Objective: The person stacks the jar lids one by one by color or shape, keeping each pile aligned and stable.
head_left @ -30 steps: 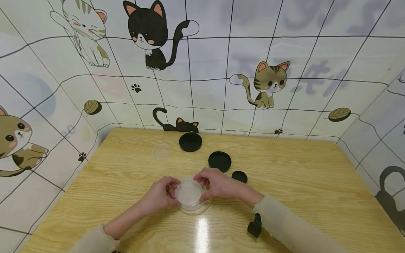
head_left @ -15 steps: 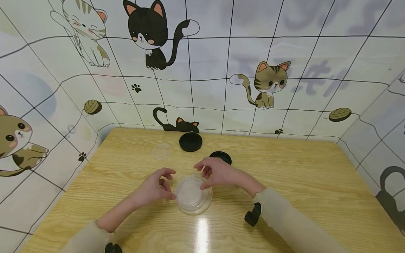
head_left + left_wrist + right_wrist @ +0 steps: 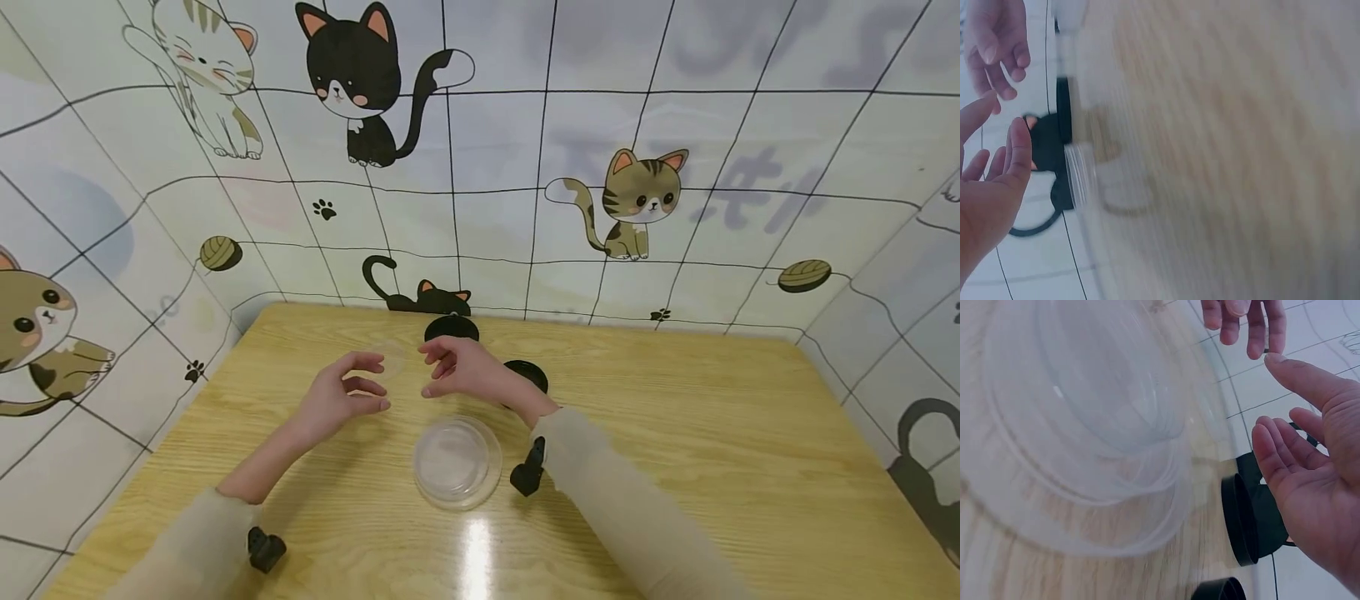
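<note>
Two clear plastic round dishes point(image 3: 453, 461) sit stacked on the table, the smaller resting off-centre on the wider one; in the right wrist view the stacked dishes point(image 3: 1094, 406) loom close. Beyond them is a smaller clear round piece point(image 3: 393, 357), partly covered by my fingers in the head view. My left hand point(image 3: 330, 404) hovers to its left with bent, parted fingers and nothing in them. On the other side, my right hand point(image 3: 476, 371) hangs above the table, also holding nothing, its forearm passing right of the stack. Both palms face each other.
A black round lid point(image 3: 452, 327) lies near the wall at the table's back. Another black lid point(image 3: 531, 375) is partly hidden behind my right wrist. The cat-printed wall sheet point(image 3: 498, 217) borders the wooden table point(image 3: 675, 433) at the back and sides.
Both hands have let go of the stacked clear dishes and moved away toward the back, near the smaller clear piece. The stack stays put. The small black lid is now hidden behind my right arm.
</note>
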`<state>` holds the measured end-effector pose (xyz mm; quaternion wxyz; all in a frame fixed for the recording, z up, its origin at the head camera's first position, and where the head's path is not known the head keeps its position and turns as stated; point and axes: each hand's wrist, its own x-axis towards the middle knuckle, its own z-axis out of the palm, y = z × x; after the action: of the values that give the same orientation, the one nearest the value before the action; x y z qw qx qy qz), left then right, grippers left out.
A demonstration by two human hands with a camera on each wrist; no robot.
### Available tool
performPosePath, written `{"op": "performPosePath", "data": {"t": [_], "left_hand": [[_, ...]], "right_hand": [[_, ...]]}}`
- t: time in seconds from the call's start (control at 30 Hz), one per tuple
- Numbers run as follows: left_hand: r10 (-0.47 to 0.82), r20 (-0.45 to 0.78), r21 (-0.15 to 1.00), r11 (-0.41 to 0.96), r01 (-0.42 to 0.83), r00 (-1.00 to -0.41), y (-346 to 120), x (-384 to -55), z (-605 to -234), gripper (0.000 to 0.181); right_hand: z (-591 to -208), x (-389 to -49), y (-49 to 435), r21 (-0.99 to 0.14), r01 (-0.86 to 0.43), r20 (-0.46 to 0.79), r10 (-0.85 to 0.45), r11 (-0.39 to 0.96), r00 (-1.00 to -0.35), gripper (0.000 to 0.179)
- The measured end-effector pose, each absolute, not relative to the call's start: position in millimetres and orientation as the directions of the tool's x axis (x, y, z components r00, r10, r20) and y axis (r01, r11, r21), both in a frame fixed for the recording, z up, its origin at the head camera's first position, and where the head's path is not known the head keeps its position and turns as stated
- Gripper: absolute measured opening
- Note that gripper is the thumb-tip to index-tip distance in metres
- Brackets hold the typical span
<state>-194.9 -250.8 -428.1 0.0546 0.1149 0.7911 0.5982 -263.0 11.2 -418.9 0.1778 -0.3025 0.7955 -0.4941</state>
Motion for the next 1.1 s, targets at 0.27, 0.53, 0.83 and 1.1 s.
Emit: {"op": "performPosePath", "data": {"t": [0.27, 0.53, 0.83, 1.1], "left_hand": [[0.148, 0.039, 0.939, 0.333, 0.087, -0.988, -292, -217, -431, 0.069], [0.092, 0.001, 0.904, 0.426, 0.040, -0.996, -317, -227, -435, 0.072], [0.124, -0.090, 0.926, 0.375, -0.037, -0.988, -325, -238, -450, 0.081], [0.153, -0.109, 0.914, 0.404, -0.039, -0.982, -314, -249, -453, 0.082]], "right_hand": [[-426, -279, -17, -0.884, -0.283, -0.020, -0.634, 0.373, -0.773, 0.075], [-435, -286, -37, -0.858, -0.257, -0.064, -0.590, 0.444, -0.805, 0.074], [-440, -285, -46, -0.850, -0.237, -0.090, -0.574, 0.470, -0.814, 0.071], [-444, -285, -50, -0.833, -0.214, -0.104, -0.525, 0.510, -0.845, 0.073]]}}
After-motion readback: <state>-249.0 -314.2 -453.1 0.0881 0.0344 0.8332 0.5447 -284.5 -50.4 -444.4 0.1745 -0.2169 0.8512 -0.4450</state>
